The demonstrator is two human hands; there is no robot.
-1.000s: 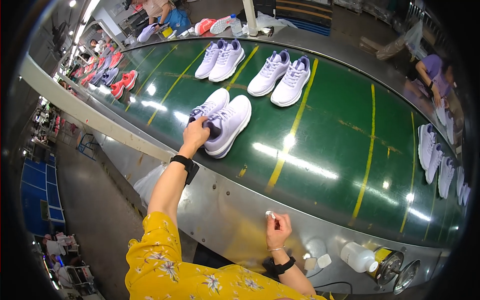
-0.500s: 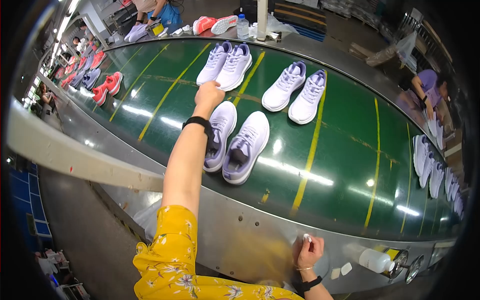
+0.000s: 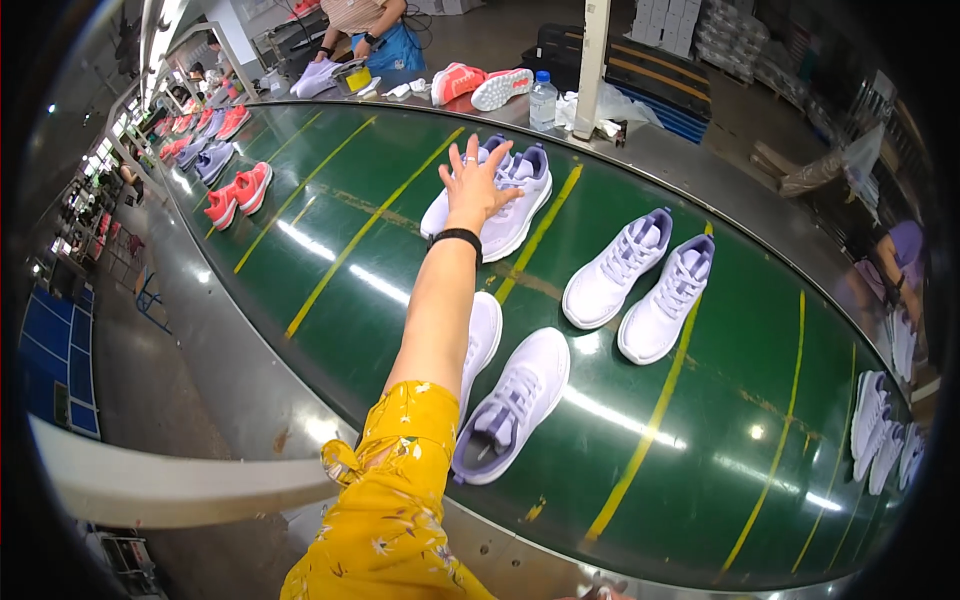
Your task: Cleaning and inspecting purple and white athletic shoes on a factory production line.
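My left hand [image 3: 476, 192] stretches across the green conveyor belt [image 3: 400, 250], fingers spread, over a pair of pale lilac sneakers [image 3: 521, 212]. It covers part of that pair; whether the fingertips touch the shoes is hard to tell. Beneath my forearm, closer to me, lies another lilac pair, one sneaker [image 3: 518, 400] in plain view and its mate [image 3: 483, 340] partly hidden by my arm. Off to the right sits a third lilac pair [image 3: 620, 270]. Of my right hand [image 3: 600, 593] only a sliver shows at the lower edge, its fingers hidden.
Coral sneakers [image 3: 240, 194] and greyish-purple ones lie farther left on the belt. Along the far ledge are a coral pair [image 3: 480, 86], a water bottle [image 3: 543, 102] and a white post [image 3: 592, 70]. A pale rail [image 3: 190, 480] crosses at lower left. Co-workers stand across the belt.
My left hand has gone from closed at the toe of the far lilac pair to spread open above it. The view has shifted, leaving my right hand almost out of the picture.
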